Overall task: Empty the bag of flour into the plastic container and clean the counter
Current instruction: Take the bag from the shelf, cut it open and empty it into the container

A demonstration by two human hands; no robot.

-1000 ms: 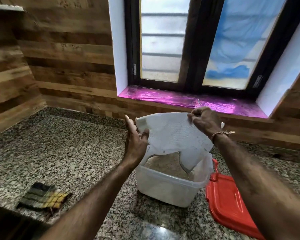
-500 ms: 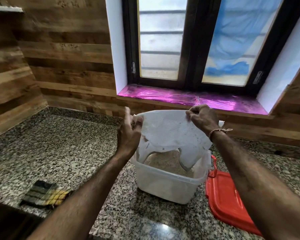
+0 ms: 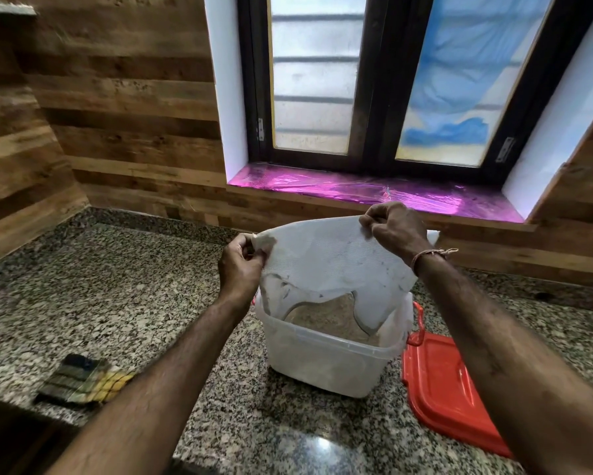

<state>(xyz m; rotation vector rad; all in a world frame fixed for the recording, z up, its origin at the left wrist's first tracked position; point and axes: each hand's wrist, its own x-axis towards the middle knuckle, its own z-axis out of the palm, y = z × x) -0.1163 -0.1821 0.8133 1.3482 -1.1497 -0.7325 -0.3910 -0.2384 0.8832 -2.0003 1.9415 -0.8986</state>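
Note:
A limp white flour bag point(image 3: 336, 265) hangs upside down over a clear plastic container point(image 3: 325, 361) on the granite counter point(image 3: 123, 303). My left hand point(image 3: 241, 265) pinches the bag's left top corner. My right hand point(image 3: 392, 228) grips its right top corner, a little higher. The bag's handle loops dangle inside the container's rim. Pale flour point(image 3: 329, 315) lies in the container, seen through the gap between the loops. Flour dust clings to the bag's lower left.
A red lid point(image 3: 449, 389) lies flat on the counter just right of the container. A folded checked cloth point(image 3: 82, 382) sits near the counter's front left edge. A window sill with pink foil point(image 3: 373, 192) runs behind. Wood-panelled walls close off the left and back.
My left hand went from open fingers beside the bag to a closed pinch on its left corner. The bag stays held over the container.

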